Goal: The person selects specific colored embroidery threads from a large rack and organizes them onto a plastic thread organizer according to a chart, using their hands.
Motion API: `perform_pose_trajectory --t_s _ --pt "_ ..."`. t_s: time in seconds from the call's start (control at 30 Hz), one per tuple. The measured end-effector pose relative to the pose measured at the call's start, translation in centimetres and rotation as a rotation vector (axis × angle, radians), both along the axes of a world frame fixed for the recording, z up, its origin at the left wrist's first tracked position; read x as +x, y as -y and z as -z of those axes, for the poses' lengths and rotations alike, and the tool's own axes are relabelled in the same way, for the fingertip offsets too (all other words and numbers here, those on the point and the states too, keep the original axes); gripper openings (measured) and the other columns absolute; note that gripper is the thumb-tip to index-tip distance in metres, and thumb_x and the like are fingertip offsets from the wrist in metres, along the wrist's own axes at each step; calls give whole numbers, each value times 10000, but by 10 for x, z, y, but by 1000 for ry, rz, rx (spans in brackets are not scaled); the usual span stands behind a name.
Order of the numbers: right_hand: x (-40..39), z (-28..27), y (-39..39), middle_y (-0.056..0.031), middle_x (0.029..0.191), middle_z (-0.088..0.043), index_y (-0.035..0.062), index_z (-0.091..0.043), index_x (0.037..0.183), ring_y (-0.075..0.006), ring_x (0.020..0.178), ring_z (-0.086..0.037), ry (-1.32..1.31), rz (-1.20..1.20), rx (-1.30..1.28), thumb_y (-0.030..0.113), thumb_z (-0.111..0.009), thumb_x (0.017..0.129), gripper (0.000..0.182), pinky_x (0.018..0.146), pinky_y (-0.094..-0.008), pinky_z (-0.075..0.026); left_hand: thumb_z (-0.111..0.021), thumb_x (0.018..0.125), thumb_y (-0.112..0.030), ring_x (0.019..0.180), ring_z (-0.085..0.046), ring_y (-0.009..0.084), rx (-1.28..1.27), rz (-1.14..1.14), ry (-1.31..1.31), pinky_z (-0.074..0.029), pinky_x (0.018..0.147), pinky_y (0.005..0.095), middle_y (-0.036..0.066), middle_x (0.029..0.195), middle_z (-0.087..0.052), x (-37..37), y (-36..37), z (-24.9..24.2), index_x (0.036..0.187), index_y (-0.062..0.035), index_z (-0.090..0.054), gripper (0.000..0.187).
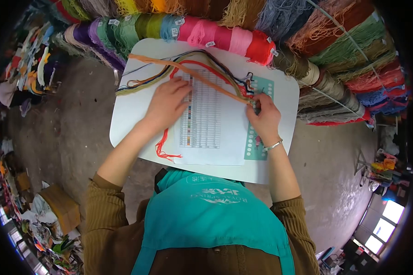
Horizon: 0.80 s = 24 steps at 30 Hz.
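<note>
On a white board [280, 91] lies a printed sheet [231, 133] with a table and small colour squares. My left hand [166, 104] rests on the sheet's left side, fingers laid out over it and holding nothing. At the right, a green card [264, 84] has rows of white holes and several threads tied in it. My right hand [265, 115] is closed at the card's left edge, pinching the end of an orange thread bundle [202, 79]. That bundle stretches across to the upper left. Red thread [163, 149] and dark and olive strands [188, 56] run from the card beneath it.
Coloured yarn rolls with paper tags [211, 36] hang beyond the board's far edge. More yarn hanks [348, 55] fill the upper right. A cardboard box [59, 208] stands on the floor [55, 137] at the lower left. My teal apron [215, 215] touches the board's near side.
</note>
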State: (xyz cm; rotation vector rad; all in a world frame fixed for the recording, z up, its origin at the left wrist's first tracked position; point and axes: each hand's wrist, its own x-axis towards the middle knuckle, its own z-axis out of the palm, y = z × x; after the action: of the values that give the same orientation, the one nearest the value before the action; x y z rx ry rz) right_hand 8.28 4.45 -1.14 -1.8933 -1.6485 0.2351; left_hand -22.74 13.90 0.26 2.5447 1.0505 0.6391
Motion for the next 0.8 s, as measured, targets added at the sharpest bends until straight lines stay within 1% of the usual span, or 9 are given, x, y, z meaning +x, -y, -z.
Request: perform_pose_trajectory --t_s 0.03,0.13,0.17,0.23,0.3,0.43,0.67,0.77,0.8 --pt "-1 -1 0 -47 821 -629 117 -605 958 -235 687 -639 -3 2 3 214 -725 762 250 613 -364 -511 -730 800 -173 1313 -471 365 -17 33 -65 -381 1087 476 145 1341 -564 3 2 -1 1243 -78 -608 468" --pt "-3 0 -2 -49 782 -607 105 -616 940 -215 648 -608 -14 16 41 194 -734 762 231 588 -346 -490 -762 781 -251 1356 -421 346 -36 21 -130 -334 1109 498 130 1415 -500 0 -3 -2 1321 -102 -561 595" --pt "-4 1 -2 -52 749 -587 91 -625 928 -199 616 -580 -22 24 71 170 -740 760 218 565 -330 -470 -762 781 -251 1356 -421 346 -36 24 -130 -334 1109 498 130 1415 -500 -1 -7 -2 1321 -102 -561 595" --pt "-6 2 -1 -51 744 -586 90 -625 924 -199 614 -578 -21 47 67 174 -741 764 215 564 -329 -469 -820 709 -359 1383 -393 347 -14 19 -197 -324 1111 531 128 1469 -448 -3 -20 -4 1369 -117 -531 760" --pt "-7 2 -2 -50 739 -585 88 -624 920 -199 613 -576 -19 70 65 178 -742 768 212 564 -329 -469 -839 669 -399 1396 -377 345 -4 27 -240 -325 1107 543 123 1488 -426 -2 -30 -8 1382 -125 -524 827" --pt "-11 2 -2 -57 798 -628 109 -618 937 -235 661 -629 19 140 14 226 -715 794 209 596 -370 -503 -875 580 -474 1418 -346 343 -36 43 -356 -338 1092 562 105 1521 -387 4 -47 -17 1395 -154 -520 945" --pt "-17 3 -3 -62 801 -641 104 -620 935 -246 658 -637 46 207 43 234 -700 804 201 588 -375 -505 -887 554 -469 1419 -341 347 -45 70 -354 -345 1083 569 101 1529 -376 5 -58 -18 1393 -172 -522 962" --pt "-18 5 -4 -62 811 -649 105 -620 938 -251 663 -645 68 220 35 235 -692 808 197 589 -376 -509 -881 570 -449 1421 -339 348 -56 35 -345 -345 1085 563 108 1530 -378 4 -51 -14 1366 -162 -549 908" --pt "-18 5 -4 -62 811 -649 105 -620 938 -251 663 -645 69 223 34 235 -692 808 197 589 -376 -509 -864 606 -411 1405 -356 345 4 27 -309 -355 1072 561 110 1493 -416 3 -46 -11 1316 -149 -581 808"
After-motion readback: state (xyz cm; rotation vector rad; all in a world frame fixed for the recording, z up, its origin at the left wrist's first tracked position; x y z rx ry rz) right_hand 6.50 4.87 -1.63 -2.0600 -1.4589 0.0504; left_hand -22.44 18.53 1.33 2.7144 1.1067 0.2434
